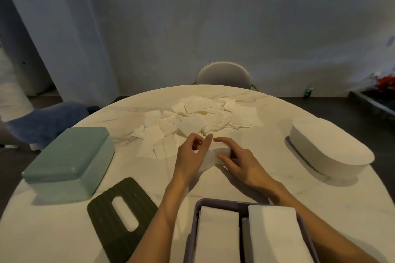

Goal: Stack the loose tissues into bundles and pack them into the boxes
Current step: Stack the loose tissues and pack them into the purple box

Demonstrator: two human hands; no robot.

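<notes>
Dim, warm overhead light — soft shadows; wide-angle bending at edges

A home dining room, it seems: a round marble-look table (267, 179) with a padded chair (223, 74) tucked in at its far edge, plain painted walls (192, 28), dark flooring, and a blue plush cushion (47, 121) beyond the table's left edge.

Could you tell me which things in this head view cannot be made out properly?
- Purple box: near end cut off by the bottom edge, so its fill is unclear.
- Tissue bundle: thickness hidden by the left hand and right hand.
- Green box and white oval box: contents hidden; both look closed from here.
- Red item, far right: blurred and cut off.
</notes>
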